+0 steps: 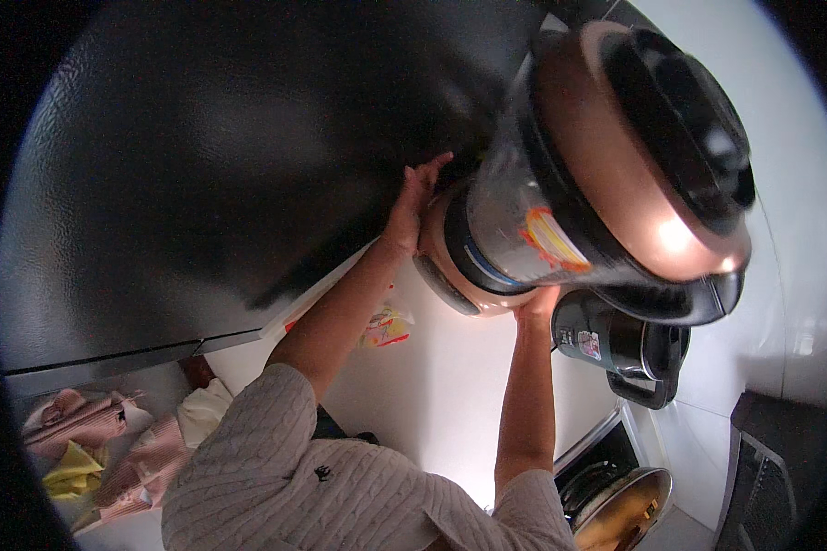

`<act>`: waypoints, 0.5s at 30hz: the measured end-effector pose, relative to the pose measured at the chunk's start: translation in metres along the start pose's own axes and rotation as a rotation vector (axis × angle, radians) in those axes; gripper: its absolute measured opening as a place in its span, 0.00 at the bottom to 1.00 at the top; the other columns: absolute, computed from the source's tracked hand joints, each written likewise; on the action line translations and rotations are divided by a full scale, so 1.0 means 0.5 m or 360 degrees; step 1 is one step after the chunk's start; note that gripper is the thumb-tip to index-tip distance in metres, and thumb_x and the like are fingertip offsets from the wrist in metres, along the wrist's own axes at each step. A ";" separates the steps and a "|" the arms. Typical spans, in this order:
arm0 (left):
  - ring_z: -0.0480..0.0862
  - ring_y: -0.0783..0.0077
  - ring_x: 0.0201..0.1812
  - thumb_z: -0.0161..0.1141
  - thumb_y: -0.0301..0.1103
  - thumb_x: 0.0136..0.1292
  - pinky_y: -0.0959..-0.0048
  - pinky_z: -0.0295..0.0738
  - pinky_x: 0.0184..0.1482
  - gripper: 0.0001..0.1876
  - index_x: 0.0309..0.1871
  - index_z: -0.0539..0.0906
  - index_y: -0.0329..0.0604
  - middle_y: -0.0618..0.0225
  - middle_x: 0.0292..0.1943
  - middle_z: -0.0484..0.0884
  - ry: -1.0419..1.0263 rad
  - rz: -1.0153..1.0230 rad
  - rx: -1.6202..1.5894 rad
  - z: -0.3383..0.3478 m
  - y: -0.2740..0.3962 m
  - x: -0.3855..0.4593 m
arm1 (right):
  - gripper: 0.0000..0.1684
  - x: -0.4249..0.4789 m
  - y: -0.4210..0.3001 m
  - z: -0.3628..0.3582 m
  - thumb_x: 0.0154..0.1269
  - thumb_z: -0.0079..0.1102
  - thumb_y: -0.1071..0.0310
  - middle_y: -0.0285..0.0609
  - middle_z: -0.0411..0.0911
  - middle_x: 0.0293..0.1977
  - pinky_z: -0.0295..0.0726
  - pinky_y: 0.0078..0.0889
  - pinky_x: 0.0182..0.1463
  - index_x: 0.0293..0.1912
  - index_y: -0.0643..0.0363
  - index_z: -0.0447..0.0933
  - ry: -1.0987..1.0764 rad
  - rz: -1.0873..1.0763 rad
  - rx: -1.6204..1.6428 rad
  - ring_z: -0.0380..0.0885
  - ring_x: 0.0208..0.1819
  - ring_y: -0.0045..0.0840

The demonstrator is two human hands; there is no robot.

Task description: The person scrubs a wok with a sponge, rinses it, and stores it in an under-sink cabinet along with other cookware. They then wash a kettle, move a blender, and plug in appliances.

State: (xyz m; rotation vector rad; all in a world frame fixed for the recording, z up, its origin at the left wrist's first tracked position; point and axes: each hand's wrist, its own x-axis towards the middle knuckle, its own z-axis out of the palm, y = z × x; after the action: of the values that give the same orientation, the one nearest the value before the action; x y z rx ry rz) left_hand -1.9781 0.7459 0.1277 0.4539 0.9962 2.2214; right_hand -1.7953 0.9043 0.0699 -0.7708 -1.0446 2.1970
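Before me on a white countertop (pixel 393 386) is a large blender (pixel 517 206) with a rose-gold base, a clear jug bearing a colourful sticker, and a rose-gold top with a black lid. It appears tilted in this wide view. My left hand (pixel 417 203) lies along the left side of the base, fingers stretched towards the back. From the near right side, my right hand (pixel 539 303) supports the base, its fingers mostly hidden by the jug. Whether the base rests on the countertop or is raised, I cannot tell.
Close on the right stands a dark lidded jug appliance (pixel 586 330) with a black handle. A pan (pixel 624 513) sits at the lower right by a black panel (pixel 765 468). A large dark textured panel (pixel 200 151) fills the left. Pink and yellow cloths (pixel 103 448) lie lower left; a printed plastic packet (pixel 388 327) is behind my left forearm.
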 end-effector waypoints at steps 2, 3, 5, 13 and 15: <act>0.55 0.61 0.72 0.33 0.72 0.63 0.62 0.45 0.73 0.43 0.70 0.62 0.49 0.60 0.72 0.55 -0.0002 0.0002 0.0042 -0.006 -0.008 -0.005 | 0.39 0.005 0.008 -0.020 0.66 0.46 0.37 0.45 0.68 0.60 0.66 0.45 0.65 0.64 0.57 0.62 -0.0029 0.0058 0.0177 0.67 0.61 0.38; 0.55 0.61 0.72 0.33 0.72 0.63 0.62 0.46 0.73 0.42 0.70 0.61 0.49 0.60 0.72 0.55 -0.0020 0.0000 0.0041 0.004 -0.019 -0.015 | 0.40 0.012 0.010 -0.053 0.65 0.49 0.37 0.44 0.68 0.59 0.68 0.46 0.63 0.65 0.57 0.61 -0.0035 0.0117 0.0420 0.68 0.60 0.38; 0.54 0.62 0.72 0.35 0.72 0.63 0.63 0.47 0.73 0.42 0.71 0.59 0.49 0.59 0.72 0.56 -0.0039 -0.0005 0.0063 0.025 -0.028 -0.059 | 0.40 0.015 0.006 -0.083 0.65 0.49 0.38 0.44 0.68 0.60 0.68 0.45 0.63 0.65 0.57 0.61 -0.0051 0.0152 0.0513 0.68 0.60 0.38; 0.54 0.60 0.72 0.37 0.70 0.64 0.62 0.48 0.72 0.42 0.72 0.52 0.51 0.62 0.73 0.49 0.0146 -0.0114 0.0043 0.043 -0.013 -0.140 | 0.39 -0.044 -0.013 -0.096 0.66 0.48 0.38 0.44 0.68 0.60 0.68 0.45 0.63 0.65 0.58 0.61 -0.0032 0.0126 0.0253 0.68 0.60 0.37; 0.54 0.61 0.72 0.38 0.70 0.64 0.61 0.49 0.72 0.41 0.72 0.52 0.51 0.62 0.72 0.51 0.0122 -0.0061 0.0086 0.085 0.007 -0.166 | 0.39 -0.068 -0.022 -0.107 0.66 0.48 0.39 0.44 0.68 0.60 0.68 0.44 0.63 0.65 0.58 0.61 -0.0018 0.0112 0.0211 0.68 0.60 0.37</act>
State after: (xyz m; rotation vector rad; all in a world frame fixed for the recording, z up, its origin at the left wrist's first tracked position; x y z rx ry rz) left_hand -1.8963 0.7097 0.1543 0.3730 1.0978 2.1964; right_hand -1.7324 0.9115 0.0592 -0.7460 -0.8791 2.3065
